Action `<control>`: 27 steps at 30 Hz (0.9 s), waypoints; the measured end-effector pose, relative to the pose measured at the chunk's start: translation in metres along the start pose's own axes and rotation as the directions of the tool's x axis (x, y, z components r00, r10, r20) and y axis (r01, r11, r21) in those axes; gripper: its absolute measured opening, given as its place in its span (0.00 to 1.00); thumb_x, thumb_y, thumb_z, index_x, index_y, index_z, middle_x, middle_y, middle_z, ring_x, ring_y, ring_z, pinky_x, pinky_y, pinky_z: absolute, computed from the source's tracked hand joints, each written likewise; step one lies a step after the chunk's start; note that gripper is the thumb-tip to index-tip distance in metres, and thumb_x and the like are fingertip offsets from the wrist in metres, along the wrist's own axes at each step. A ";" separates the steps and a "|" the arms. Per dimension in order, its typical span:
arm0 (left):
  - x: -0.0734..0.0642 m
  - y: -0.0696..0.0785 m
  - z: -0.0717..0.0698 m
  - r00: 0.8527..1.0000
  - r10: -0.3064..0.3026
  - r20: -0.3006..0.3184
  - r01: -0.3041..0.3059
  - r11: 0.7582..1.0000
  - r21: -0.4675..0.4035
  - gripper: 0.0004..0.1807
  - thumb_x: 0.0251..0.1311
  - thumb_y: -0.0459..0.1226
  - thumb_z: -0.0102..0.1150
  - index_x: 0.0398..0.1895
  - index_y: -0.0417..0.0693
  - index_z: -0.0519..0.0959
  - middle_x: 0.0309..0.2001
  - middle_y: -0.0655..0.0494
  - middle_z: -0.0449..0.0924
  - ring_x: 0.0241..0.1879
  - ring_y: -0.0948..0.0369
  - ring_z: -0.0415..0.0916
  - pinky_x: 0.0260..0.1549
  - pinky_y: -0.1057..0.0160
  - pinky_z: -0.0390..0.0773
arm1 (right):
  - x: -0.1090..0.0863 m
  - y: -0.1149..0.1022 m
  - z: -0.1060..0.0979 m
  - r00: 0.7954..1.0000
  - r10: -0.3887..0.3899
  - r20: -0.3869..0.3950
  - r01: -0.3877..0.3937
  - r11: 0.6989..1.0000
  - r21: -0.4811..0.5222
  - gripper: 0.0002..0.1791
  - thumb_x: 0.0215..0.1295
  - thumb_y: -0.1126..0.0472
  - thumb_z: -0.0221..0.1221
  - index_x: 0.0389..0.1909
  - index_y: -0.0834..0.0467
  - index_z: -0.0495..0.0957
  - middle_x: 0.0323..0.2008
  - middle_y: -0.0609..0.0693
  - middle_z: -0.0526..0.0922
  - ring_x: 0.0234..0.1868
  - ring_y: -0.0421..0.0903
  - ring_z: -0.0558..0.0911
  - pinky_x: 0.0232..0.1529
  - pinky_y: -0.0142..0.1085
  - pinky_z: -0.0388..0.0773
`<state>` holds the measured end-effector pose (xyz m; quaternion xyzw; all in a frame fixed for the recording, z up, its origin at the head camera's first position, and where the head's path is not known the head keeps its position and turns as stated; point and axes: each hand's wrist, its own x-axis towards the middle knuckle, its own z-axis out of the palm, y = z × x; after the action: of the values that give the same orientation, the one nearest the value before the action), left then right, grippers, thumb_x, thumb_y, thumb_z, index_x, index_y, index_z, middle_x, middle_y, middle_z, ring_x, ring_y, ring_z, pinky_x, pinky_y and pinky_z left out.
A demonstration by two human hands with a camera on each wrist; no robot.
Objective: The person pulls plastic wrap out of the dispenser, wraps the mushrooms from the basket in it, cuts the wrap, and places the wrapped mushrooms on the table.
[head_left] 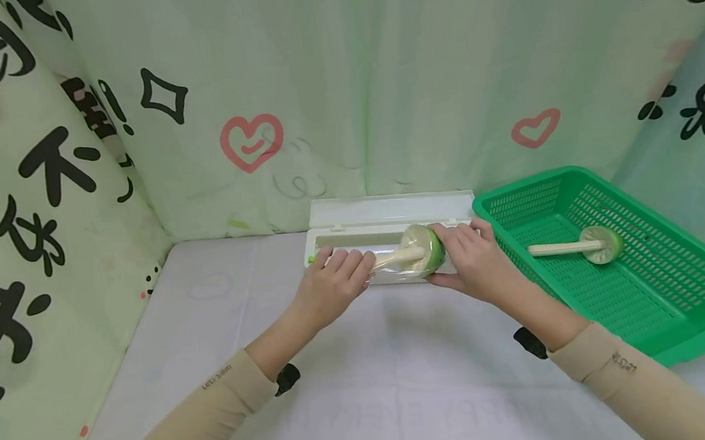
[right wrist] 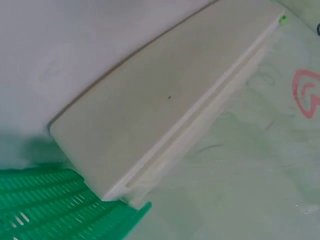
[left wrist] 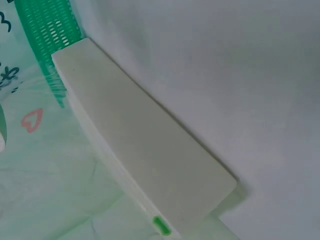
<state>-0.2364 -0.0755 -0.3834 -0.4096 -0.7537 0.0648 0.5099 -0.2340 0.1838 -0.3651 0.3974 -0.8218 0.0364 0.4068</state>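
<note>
Above a long white box [head_left: 335,238] with its lid [head_left: 390,207] raised, both hands hold a round-headed thing [head_left: 421,250], green on the outside, with a pale stick handle. Clear plastic film covers it. My left hand [head_left: 335,283] grips the film-covered handle end, fingers curled over it. On the other side my right hand [head_left: 475,257] holds the green head between thumb and fingers. The wrist views show the white box [left wrist: 145,135] lengthwise, with a green tab [left wrist: 161,226] at one end; neither hand shows there.
A green plastic basket [head_left: 580,173] stands to the right, touching or very near the box. Inside lies a similar round-headed thing [head_left: 600,245] with a pale stick handle, without visible film. Printed curtains [head_left: 328,108] enclose the white-covered table [head_left: 372,404] at back and sides.
</note>
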 end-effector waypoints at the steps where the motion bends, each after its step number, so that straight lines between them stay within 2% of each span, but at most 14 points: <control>1: 0.001 -0.002 -0.001 1.000 0.000 0.012 0.000 1.000 0.002 0.10 0.65 0.38 0.42 0.40 0.45 0.73 0.28 0.57 0.72 0.28 0.60 0.70 0.34 0.63 0.67 | 0.003 0.002 -0.001 1.000 0.000 0.005 0.000 1.000 0.001 0.44 0.25 0.51 0.77 0.45 0.69 0.70 0.27 0.59 0.76 0.28 0.53 0.74 0.39 0.48 0.60; 8: 0.015 -0.015 -0.006 1.000 -0.005 0.030 0.005 1.000 0.012 0.09 0.58 0.40 0.54 0.38 0.45 0.74 0.29 0.57 0.73 0.29 0.59 0.71 0.35 0.63 0.67 | 0.018 0.012 -0.007 1.000 -0.022 0.002 0.022 0.999 -0.033 0.40 0.28 0.50 0.75 0.43 0.68 0.70 0.22 0.56 0.73 0.25 0.51 0.72 0.40 0.48 0.59; 18: 0.037 -0.033 -0.008 1.000 0.000 0.030 -0.002 0.999 0.043 0.08 0.58 0.40 0.55 0.35 0.45 0.70 0.26 0.56 0.69 0.25 0.59 0.67 0.33 0.62 0.65 | 0.037 0.026 -0.017 1.000 -0.017 0.020 0.018 0.999 -0.032 0.41 0.29 0.51 0.75 0.44 0.70 0.70 0.24 0.59 0.76 0.25 0.53 0.73 0.41 0.50 0.58; 27: 0.049 -0.044 -0.013 0.997 -0.005 0.082 0.001 0.999 0.053 0.10 0.58 0.42 0.55 0.37 0.46 0.70 0.28 0.57 0.70 0.29 0.59 0.69 0.37 0.61 0.66 | 0.050 0.035 -0.027 0.998 -0.031 0.061 0.034 0.998 -0.050 0.41 0.31 0.49 0.75 0.44 0.71 0.71 0.26 0.60 0.77 0.26 0.53 0.74 0.43 0.51 0.59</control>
<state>-0.2567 -0.0745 -0.3193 -0.3918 -0.7727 0.1009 0.4891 -0.2585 0.1870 -0.3030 0.4013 -0.8276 -0.0032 0.3926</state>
